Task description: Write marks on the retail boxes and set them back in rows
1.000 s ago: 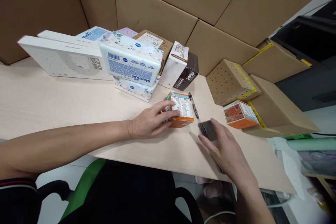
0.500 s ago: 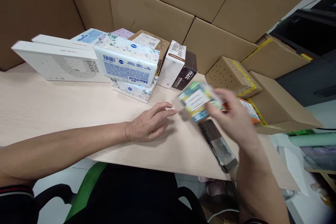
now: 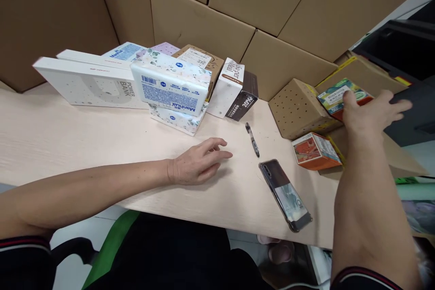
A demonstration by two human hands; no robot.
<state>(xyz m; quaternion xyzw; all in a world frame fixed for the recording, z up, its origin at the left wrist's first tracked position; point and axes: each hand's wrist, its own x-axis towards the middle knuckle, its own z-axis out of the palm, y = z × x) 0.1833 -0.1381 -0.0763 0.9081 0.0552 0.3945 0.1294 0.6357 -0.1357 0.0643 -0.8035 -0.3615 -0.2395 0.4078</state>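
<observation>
My left hand (image 3: 200, 161) rests on the table, fingers apart and loosely bent, holding nothing. Over at the right, my right hand (image 3: 369, 111) has its fingers spread, with the thumb against the near edge of a green, blue and yellow printed box (image 3: 340, 95). That box lies at the open cardboard carton (image 3: 406, 158), beside a brown dotted box (image 3: 295, 106); what bears it underneath is hidden. Below it stands an orange-and-white box (image 3: 314, 150). Between my hands are a pen (image 3: 252, 139) and a smartphone in a clear case (image 3: 285, 197).
Manhua tissue packs (image 3: 171, 88) are stacked at the back, with white power bank boxes (image 3: 91, 84) to their left. A white Super Meal box (image 3: 226, 88) and a dark box (image 3: 243, 99) stand to their right. Large cardboard boxes (image 3: 200, 18) wall off the rear.
My right hand has carried the colourful box from above the pen to the carton at the right, and its fingers have spread. The pen now shows. My left hand has barely moved.
</observation>
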